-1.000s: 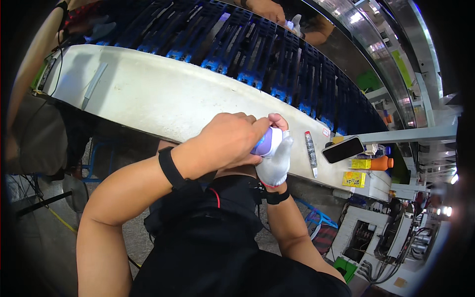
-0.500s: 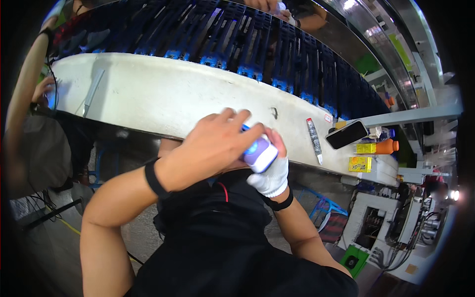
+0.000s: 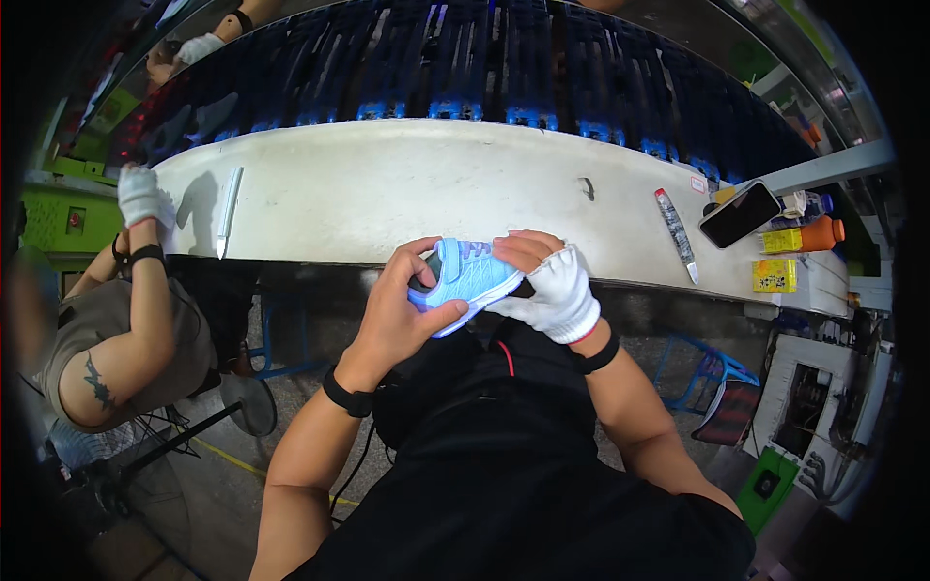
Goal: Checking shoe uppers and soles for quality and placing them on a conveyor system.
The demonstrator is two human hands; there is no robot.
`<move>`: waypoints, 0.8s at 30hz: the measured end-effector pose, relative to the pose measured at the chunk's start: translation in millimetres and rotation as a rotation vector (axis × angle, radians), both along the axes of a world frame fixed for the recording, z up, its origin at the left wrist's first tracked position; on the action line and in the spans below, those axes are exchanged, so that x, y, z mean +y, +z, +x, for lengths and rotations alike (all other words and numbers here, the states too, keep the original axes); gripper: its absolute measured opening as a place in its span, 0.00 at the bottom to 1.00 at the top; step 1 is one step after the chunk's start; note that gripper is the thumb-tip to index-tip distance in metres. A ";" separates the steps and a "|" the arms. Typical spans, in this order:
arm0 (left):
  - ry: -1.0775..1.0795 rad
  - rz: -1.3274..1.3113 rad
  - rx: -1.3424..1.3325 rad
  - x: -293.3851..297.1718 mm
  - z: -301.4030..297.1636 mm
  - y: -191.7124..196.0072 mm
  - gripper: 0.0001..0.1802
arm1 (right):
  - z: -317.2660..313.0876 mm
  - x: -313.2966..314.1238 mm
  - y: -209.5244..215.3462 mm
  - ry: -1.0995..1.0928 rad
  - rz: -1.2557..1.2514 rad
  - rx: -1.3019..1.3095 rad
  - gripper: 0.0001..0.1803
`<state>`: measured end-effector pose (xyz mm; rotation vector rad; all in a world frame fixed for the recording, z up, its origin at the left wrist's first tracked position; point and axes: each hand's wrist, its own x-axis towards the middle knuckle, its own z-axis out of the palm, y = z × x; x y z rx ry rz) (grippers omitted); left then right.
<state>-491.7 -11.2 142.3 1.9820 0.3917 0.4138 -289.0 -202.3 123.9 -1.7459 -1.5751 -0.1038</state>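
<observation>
The left hand [image 3: 392,295] is gripping the light blue shoe [image 3: 470,276] at its heel end, fingers curling at the opening and thumb pressing the near side. The right hand [image 3: 557,295], wearing a white glove that is leaving the fingertips bare, is holding the toe end. The shoe is hovering by the middle of the near edge of the white surface [image 3: 339,194], its toe pointing rightward. Toward the surface's right end, a red-tipped tool [image 3: 676,235], a phone [image 3: 739,214] and a yellow carton [image 3: 774,276] are lying; near the left end, a slim silver tool [image 3: 230,213] is resting.
</observation>
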 end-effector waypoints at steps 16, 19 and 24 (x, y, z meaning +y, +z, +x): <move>-0.002 0.207 -0.023 -0.5 7.0 15.1 0.29 | 9.1 -4.9 26.4 0.013 -0.082 -0.044 0.35; 0.044 -0.149 -0.092 -9.2 19.3 33.6 0.28 | -9.9 -10.3 46.0 -0.035 -0.065 -0.062 0.50; 0.035 -0.538 -0.179 -4.3 41.6 49.5 0.17 | -16.6 -34.8 52.3 -0.163 0.144 0.019 0.55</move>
